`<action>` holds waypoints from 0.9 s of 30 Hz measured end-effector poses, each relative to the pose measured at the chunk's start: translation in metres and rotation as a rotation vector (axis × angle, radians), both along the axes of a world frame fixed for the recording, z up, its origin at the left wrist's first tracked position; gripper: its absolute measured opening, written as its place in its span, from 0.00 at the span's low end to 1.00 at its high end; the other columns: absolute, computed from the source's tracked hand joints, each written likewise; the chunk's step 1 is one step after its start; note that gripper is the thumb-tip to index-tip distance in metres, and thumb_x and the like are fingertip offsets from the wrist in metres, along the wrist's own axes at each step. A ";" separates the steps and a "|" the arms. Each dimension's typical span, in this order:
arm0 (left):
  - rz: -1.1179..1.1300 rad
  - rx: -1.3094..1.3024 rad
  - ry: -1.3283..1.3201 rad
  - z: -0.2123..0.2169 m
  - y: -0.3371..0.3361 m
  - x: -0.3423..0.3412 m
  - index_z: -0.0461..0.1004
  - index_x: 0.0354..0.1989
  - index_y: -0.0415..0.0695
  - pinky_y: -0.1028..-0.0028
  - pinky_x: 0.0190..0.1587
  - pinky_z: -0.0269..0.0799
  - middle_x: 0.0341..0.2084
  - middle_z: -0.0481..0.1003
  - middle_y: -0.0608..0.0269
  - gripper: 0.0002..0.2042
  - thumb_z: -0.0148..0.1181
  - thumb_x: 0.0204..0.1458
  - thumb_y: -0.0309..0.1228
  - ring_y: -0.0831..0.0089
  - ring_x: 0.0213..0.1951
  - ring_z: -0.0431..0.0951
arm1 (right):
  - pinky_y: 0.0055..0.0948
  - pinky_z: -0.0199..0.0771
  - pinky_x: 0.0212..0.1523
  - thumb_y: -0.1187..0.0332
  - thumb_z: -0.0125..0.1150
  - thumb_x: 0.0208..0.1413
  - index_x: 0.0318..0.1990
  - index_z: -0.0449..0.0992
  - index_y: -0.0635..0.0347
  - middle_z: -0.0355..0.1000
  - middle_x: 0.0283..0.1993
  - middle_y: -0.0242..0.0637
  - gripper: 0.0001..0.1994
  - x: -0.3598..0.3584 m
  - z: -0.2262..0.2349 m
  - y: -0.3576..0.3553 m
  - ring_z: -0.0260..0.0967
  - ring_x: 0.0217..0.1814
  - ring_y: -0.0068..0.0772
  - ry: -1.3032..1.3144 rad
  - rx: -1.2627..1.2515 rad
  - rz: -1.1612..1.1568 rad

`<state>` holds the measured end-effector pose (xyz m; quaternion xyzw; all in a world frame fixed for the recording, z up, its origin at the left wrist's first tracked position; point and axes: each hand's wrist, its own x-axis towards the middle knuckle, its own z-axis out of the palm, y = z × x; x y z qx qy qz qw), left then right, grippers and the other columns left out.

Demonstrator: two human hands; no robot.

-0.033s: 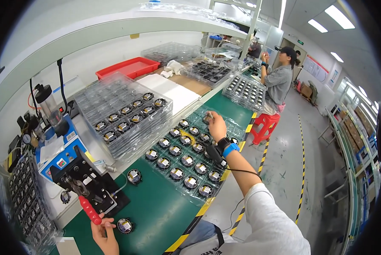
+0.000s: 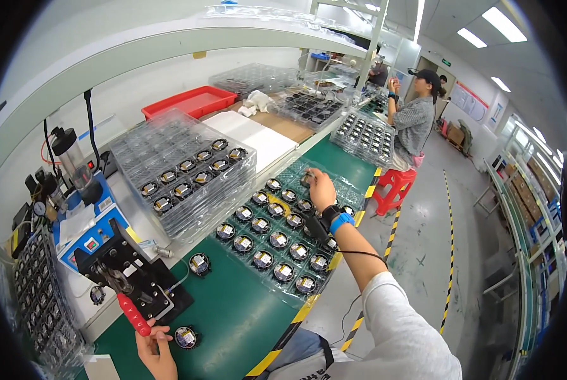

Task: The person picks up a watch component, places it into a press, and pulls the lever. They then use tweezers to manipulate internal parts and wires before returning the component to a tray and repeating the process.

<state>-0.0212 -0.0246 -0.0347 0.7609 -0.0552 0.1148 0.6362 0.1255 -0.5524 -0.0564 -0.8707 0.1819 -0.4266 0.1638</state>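
Workbench [image 2: 230,320] with a green top, seen from above through a wide fisheye lens, the wearer's two bare hands far apart over it. At lower left, the left hand [image 2: 157,354] is at the lower tip of the red lever grip [image 2: 133,315] of a black bench press [image 2: 126,269]. Its fingers curl loosely; whether they grasp the grip or only rest against it cannot be told. Being there probably puts the lever within easy control.

The right arm stretches to the far part of a clear blister tray [image 2: 260,242]. There the right hand [image 2: 322,193] pinches a round module [image 2: 306,179], partly hidden, between thumb and fingers, likely by its edge to avoid its neighbours.

More black-rimmed modules with pale labelled centres sit one to a pocket in the tray, presumably so they do not knock together. One loose module [image 2: 185,337] lies label up just right of the left hand; a second loose module [image 2: 199,263] lies beside the press, perhaps for short reach.

Behind the press stands a blue control box [image 2: 84,246]. Left of the tray, a stack of clear trays [image 2: 223,199] holds further modules. Farther along, a co-worker [image 2: 413,120] sits on a red stool [image 2: 394,189], hands raised.
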 end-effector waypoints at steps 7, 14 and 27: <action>-0.012 0.015 0.023 -0.001 0.002 -0.001 0.66 0.49 0.39 0.82 0.32 0.66 0.30 0.73 0.63 0.12 0.49 0.56 0.23 0.80 0.27 0.70 | 0.44 0.72 0.29 0.70 0.51 0.56 0.55 0.68 0.34 0.70 0.40 0.37 0.20 0.004 -0.014 0.028 0.71 0.30 0.51 0.271 -0.059 -0.108; -0.010 0.019 0.036 -0.001 0.001 0.000 0.66 0.49 0.39 0.83 0.32 0.65 0.30 0.73 0.63 0.12 0.49 0.56 0.24 0.81 0.27 0.70 | 0.45 0.72 0.30 0.68 0.52 0.55 0.54 0.67 0.38 0.74 0.37 0.40 0.18 0.006 -0.011 0.022 0.73 0.33 0.52 0.249 0.061 -0.146; 0.020 0.043 0.023 0.001 0.001 0.002 0.66 0.49 0.39 0.83 0.31 0.64 0.29 0.73 0.65 0.12 0.50 0.57 0.26 0.82 0.26 0.69 | 0.44 0.71 0.36 0.62 0.57 0.54 0.54 0.66 0.45 0.75 0.40 0.41 0.19 0.006 -0.013 0.017 0.73 0.39 0.50 0.251 0.046 -0.146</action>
